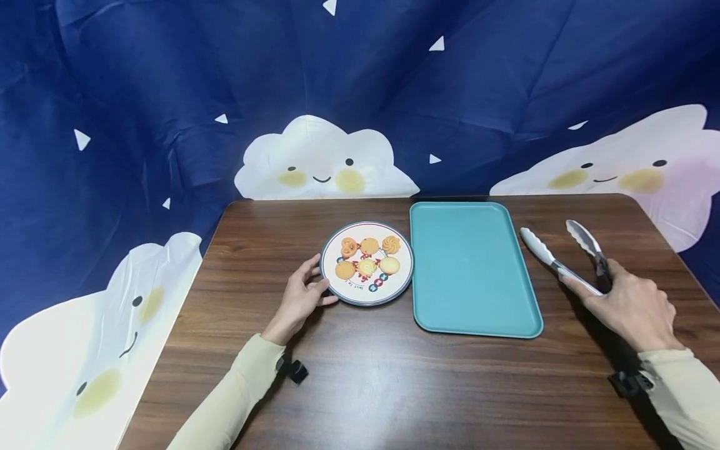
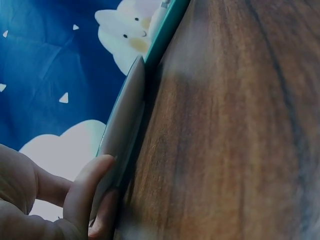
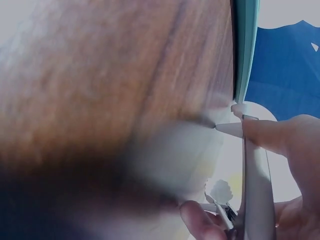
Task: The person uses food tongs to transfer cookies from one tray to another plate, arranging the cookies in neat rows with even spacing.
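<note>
In the head view my left hand [image 1: 300, 297] is at the left rim of a round white plate [image 1: 343, 290] with a dark edge. Its bent fingers grip the rim, and the left wrist view has the fingers [image 2: 82, 195] against the plate's side [image 2: 122, 125]. On the plate sit several cookies [image 1: 366, 267], among them a pretzel-shaped one [image 1: 349, 247] and a swirled one [image 1: 390, 244]. My right hand [image 1: 632, 306] holds metal tongs [image 1: 568, 272] by their arms, tips spread apart and pointing away. Up close, the right wrist view has the tongs [image 3: 257, 195] between thumb and fingers.
A rectangular teal tray [image 1: 475, 269] lies right beside the plate, between it and the tongs. Everything rests on or over a dark wooden table [image 1: 360, 387]. Behind the table hangs a blue cloth [image 1: 360, 75] with clouds.
</note>
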### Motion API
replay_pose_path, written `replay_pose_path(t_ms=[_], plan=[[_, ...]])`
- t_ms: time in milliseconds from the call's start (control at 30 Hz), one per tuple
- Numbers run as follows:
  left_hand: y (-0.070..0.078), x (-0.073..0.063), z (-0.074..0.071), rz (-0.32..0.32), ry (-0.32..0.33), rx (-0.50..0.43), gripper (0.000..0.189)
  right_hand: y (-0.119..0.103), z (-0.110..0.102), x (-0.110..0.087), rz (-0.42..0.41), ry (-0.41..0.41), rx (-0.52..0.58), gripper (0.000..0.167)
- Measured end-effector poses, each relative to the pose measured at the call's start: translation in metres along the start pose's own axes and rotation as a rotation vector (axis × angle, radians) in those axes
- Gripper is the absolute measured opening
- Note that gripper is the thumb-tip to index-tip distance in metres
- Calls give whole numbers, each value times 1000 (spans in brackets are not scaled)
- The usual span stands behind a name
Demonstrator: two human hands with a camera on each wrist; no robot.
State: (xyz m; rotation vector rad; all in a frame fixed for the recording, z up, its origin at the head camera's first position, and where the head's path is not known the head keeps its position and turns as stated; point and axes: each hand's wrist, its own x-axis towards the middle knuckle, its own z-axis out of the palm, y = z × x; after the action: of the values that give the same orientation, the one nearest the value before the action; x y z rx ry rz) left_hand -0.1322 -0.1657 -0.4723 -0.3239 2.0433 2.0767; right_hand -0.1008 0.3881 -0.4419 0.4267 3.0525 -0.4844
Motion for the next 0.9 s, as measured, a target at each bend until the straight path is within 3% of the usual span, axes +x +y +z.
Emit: replay_pose_path(t_ms=[233,500,633,733,833,900], plan=[[1,0,0,-6,-10,1,70,-1,-1,0,4,-5,-7,90],[-1,-3,-1,-22,5,-9,63,-1,-1,-2,17,-8,-47,117],[1,-7,-2,5,1,28,63,-5,-2,-5,0,20,-50,120],[2,-10,-4,56,7,117,64,-10,-3,-8,-36,69,-41,118],[3,-12,-9,160,42,291,63,-19,-4,-12,-127,168,2,111],[4,-14,-14,264,82,436,62,-27,-4,-14,-216,249,46,103]])
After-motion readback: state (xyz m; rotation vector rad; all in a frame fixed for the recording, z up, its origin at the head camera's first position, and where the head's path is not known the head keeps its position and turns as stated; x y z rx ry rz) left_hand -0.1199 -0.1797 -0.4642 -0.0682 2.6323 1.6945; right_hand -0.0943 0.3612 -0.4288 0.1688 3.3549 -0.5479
